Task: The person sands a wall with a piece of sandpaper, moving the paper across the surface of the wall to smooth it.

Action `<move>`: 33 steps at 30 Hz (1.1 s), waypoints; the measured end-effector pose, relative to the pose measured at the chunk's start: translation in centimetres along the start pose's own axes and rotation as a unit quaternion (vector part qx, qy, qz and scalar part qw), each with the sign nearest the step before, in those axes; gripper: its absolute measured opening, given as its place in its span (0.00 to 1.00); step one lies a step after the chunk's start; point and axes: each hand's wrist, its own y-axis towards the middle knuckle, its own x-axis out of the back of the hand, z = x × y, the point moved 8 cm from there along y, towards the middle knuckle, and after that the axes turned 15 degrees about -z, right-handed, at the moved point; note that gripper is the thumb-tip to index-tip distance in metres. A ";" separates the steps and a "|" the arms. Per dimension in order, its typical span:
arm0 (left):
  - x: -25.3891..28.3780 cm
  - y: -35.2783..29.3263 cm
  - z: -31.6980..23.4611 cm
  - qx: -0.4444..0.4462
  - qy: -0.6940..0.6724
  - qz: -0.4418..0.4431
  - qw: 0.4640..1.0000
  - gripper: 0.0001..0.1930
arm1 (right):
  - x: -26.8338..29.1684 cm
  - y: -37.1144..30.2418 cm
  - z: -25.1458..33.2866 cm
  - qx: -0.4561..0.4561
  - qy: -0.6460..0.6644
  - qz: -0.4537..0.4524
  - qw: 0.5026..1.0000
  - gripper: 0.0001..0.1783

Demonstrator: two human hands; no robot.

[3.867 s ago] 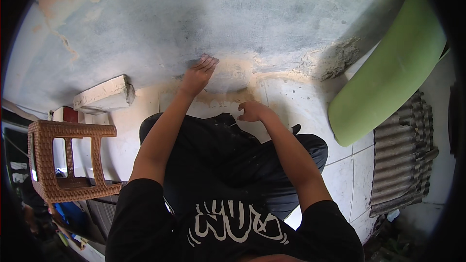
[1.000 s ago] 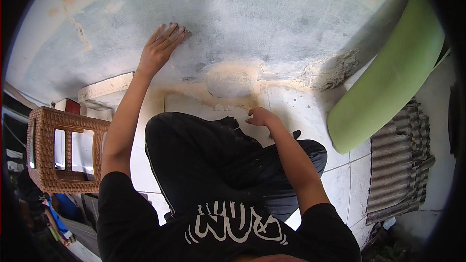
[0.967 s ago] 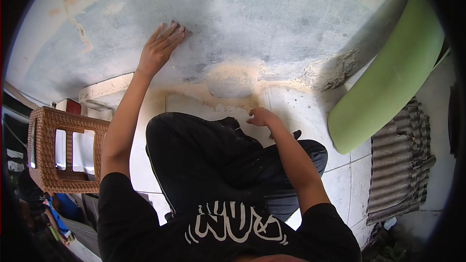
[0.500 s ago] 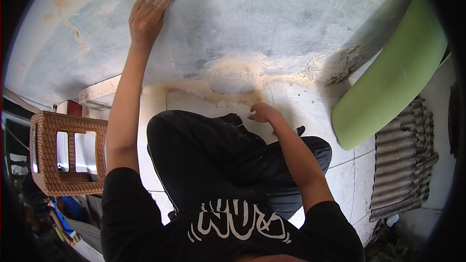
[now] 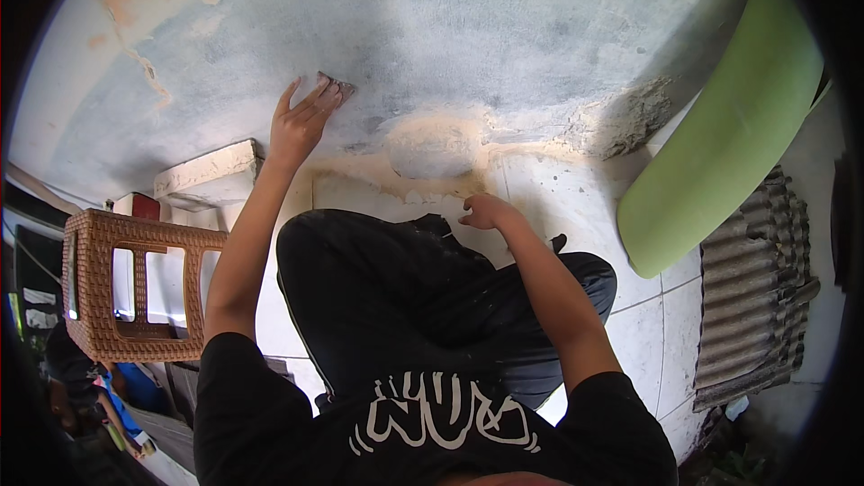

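The person sits on the floor (image 5: 630,342) facing the wall (image 5: 504,45), legs folded beneath them. The left hand (image 5: 301,121) presses a small pad (image 5: 337,85) flat against the wall, above a block (image 5: 207,175) lying at the wall's foot. A wicker stool (image 5: 126,283) stands to their left. The right hand (image 5: 486,211) rests by the knee. To the right, a board (image 5: 720,144) leans on the wall, with a corrugated sheet (image 5: 756,297) beyond it.
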 end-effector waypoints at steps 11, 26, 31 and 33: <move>6.5 14.9 3.6 -0.033 0.082 -0.218 0.972 0.20 | -0.2 0.2 0.3 0.026 -0.009 -0.019 0.999 0.26; -3.8 0.7 -3.6 -0.037 -0.011 0.002 0.999 0.21 | -0.8 0.3 0.6 0.041 -0.016 -0.020 0.999 0.27; -2.4 -0.1 -4.9 -0.061 -0.049 0.054 0.995 0.20 | -0.7 0.2 0.4 0.028 -0.008 -0.017 0.999 0.27; -0.8 2.7 -4.5 -0.061 -0.036 0.022 0.997 0.20 | -0.7 0.0 0.3 0.020 -0.001 -0.017 1.000 0.26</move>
